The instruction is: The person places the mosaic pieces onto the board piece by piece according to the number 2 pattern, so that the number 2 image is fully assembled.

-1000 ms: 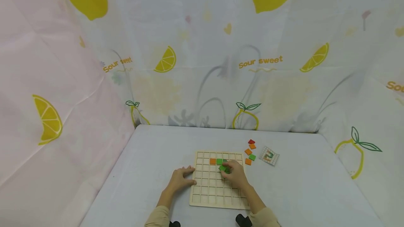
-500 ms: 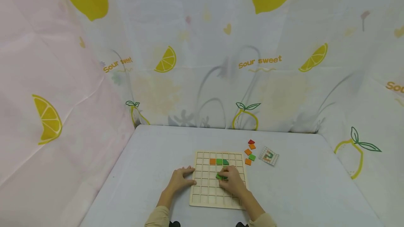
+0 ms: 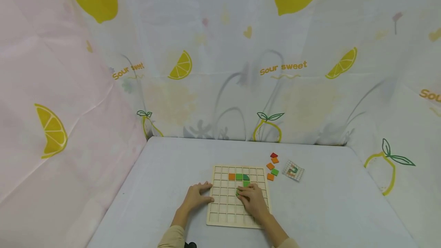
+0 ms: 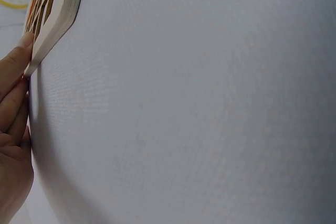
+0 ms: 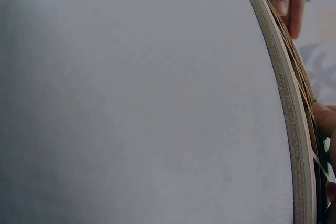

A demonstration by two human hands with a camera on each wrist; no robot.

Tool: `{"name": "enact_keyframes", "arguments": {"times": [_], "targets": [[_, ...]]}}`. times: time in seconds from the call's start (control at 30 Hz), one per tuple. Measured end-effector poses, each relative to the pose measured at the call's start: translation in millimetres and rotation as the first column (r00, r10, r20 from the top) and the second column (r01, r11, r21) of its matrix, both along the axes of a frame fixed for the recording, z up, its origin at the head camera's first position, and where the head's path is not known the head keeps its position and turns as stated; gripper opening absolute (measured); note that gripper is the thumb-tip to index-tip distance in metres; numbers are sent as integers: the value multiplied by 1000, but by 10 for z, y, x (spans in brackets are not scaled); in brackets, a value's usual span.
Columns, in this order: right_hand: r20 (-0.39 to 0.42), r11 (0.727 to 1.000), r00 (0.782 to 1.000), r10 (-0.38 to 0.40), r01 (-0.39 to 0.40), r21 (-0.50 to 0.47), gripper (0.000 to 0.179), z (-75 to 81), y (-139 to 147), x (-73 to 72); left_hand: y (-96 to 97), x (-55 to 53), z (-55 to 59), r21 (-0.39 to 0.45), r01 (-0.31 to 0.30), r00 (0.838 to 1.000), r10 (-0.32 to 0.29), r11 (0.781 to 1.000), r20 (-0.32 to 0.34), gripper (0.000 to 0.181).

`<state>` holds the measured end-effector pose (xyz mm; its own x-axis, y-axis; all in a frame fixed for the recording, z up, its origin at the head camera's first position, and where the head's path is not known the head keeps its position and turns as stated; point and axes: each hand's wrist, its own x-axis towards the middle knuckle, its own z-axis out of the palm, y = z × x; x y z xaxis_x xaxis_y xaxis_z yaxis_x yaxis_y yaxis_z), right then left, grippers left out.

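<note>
A square wooden grid board [image 3: 223, 217] lies on the table in the head view. An orange square tile [image 3: 232, 177], a green square tile [image 3: 239, 177] and a dark green quarter-round tile [image 3: 246, 177] form a row in its upper part. Below the quarter-round tile sits another green square [image 3: 246, 183]. My right hand [image 3: 255, 201] reaches over the board and pinches a green tile [image 3: 237, 191] low over the cells; fingers hide part of it. My left hand [image 3: 196, 196] touches the board's left edge, thumb and fingers spread apart.
Right of the board lie several loose tiles: a red one [image 3: 273, 155], orange ones [image 3: 270, 166] and a green square [image 3: 275, 172]. Beside them is a small gridded pattern card [image 3: 293, 170]. A lemon-print curtain [image 3: 220, 87] hangs behind the white table [image 3: 165, 156].
My right hand has moved down and slightly left over the board, uncovering the quarter-round tile and the green square below it. The left hand has stayed at the edge.
</note>
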<state>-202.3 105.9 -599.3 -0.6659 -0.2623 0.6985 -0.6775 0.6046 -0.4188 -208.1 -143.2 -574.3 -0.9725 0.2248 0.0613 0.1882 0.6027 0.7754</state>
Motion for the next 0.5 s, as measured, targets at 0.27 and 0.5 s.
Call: {"name": "enact_keyframes", "arguments": {"times": [0.27,0.5], "targets": [[49,1000,999,-20,20,1,17,-22,-9,-27,-6,-4,6,-6,7,1000,-7,1000,-9,54],[119,997,992,-31,38,-61,20,-5,-29,-44,-6,-10,-3,0,6,1000,-6,1000,-7,54]]}}
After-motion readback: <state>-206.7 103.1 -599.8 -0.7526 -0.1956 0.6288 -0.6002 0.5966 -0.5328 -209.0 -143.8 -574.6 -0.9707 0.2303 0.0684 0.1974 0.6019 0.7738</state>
